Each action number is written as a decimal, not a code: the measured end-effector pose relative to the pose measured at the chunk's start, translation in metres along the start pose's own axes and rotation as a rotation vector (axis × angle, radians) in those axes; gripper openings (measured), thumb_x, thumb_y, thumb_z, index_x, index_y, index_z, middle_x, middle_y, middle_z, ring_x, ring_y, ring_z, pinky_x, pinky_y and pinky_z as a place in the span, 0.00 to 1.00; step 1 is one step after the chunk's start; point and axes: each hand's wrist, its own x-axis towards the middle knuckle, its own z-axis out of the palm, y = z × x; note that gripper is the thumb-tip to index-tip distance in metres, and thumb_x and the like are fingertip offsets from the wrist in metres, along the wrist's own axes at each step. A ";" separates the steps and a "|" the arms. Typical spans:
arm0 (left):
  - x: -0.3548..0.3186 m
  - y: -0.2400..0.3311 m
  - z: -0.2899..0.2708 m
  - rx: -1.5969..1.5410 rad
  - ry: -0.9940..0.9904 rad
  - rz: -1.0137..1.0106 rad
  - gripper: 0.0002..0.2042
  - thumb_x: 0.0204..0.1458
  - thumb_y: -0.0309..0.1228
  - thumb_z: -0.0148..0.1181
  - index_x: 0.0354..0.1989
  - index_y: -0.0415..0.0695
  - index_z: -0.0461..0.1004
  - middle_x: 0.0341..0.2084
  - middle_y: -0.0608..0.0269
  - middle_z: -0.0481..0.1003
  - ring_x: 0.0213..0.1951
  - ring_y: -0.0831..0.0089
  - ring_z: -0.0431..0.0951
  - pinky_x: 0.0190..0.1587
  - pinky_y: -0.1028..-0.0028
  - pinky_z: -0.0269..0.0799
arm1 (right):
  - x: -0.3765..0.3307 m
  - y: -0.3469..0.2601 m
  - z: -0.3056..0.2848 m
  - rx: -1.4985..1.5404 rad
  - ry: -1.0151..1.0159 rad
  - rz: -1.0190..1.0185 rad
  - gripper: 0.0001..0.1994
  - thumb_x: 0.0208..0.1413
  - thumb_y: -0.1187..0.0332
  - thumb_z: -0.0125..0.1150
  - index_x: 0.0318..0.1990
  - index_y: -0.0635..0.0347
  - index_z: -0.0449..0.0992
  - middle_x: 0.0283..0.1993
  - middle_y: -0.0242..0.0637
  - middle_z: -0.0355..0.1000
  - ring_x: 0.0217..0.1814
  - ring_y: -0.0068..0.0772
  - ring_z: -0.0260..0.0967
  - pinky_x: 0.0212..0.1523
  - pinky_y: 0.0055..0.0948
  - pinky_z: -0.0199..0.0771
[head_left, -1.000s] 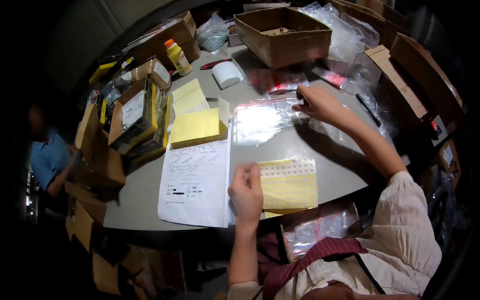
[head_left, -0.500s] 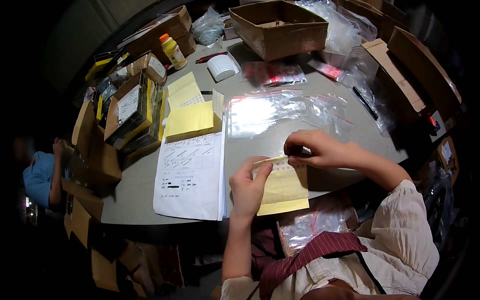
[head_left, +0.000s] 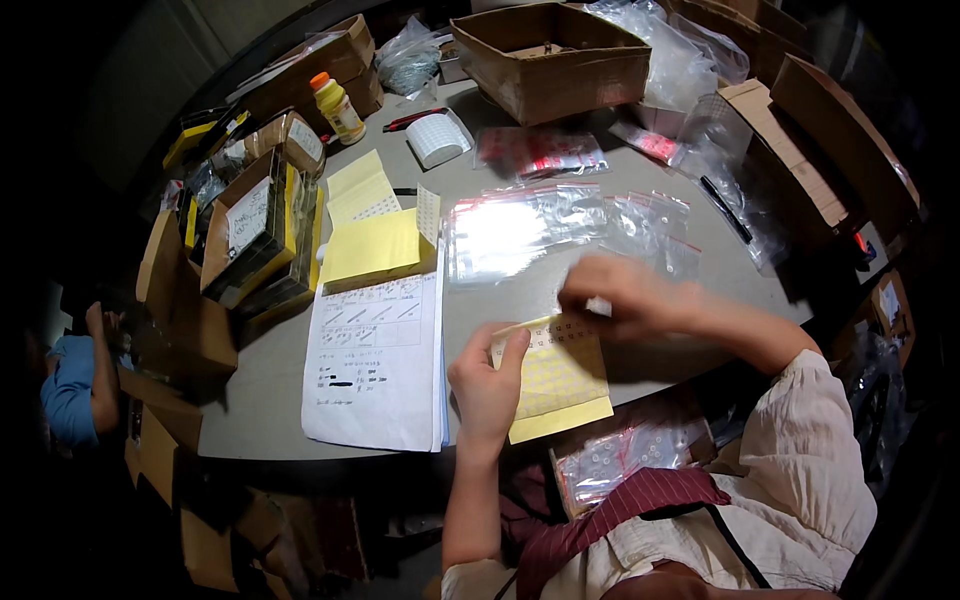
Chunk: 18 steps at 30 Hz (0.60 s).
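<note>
A yellow sheet of small stickers [head_left: 562, 385] lies at the near edge of the grey table [head_left: 270, 370]. My left hand [head_left: 487, 385] presses down on its left edge, thumb up along the sheet. My right hand [head_left: 618, 293] hovers over the sheet's top right corner, fingertips pinched on a small white sticker [head_left: 599, 306]. Clear zip bags [head_left: 520, 228] lie just beyond both hands.
A white printed form pad [head_left: 376, 360] lies left of the sheet, with yellow backing sheets [head_left: 372, 245] above it. Cardboard boxes [head_left: 548, 55] ring the table; an orange-capped bottle [head_left: 338, 108] and a white sticker roll [head_left: 437, 138] stand at the back. Another person [head_left: 75, 380] sits far left. A bag of parts [head_left: 615, 458] rests on my lap.
My right hand came back from the clear bags at the far right to the sticker sheet and now pinches a sticker at its top edge. My left hand stayed on the sheet.
</note>
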 end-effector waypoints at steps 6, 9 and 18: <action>0.001 0.005 0.001 -0.029 -0.018 -0.025 0.10 0.58 0.31 0.67 0.42 0.37 0.82 0.29 0.54 0.82 0.31 0.73 0.80 0.37 0.72 0.74 | 0.036 0.130 -0.032 0.718 0.081 0.708 0.07 0.58 0.69 0.68 0.35 0.61 0.77 0.30 0.27 0.73 0.32 0.19 0.69 0.35 0.24 0.70; 0.001 0.005 -0.001 -0.018 -0.037 -0.070 0.11 0.59 0.32 0.66 0.42 0.36 0.81 0.30 0.54 0.82 0.33 0.71 0.80 0.39 0.71 0.75 | 0.033 0.155 -0.045 0.584 -0.078 0.781 0.07 0.57 0.69 0.68 0.36 0.63 0.79 0.30 0.29 0.74 0.31 0.22 0.70 0.34 0.26 0.71; 0.001 -0.003 0.000 -0.007 -0.046 -0.060 0.12 0.59 0.36 0.67 0.41 0.40 0.82 0.30 0.49 0.83 0.34 0.58 0.85 0.39 0.66 0.77 | 0.057 0.137 -0.052 0.414 -0.285 0.736 0.11 0.54 0.65 0.67 0.38 0.64 0.82 0.30 0.32 0.77 0.31 0.23 0.73 0.34 0.27 0.73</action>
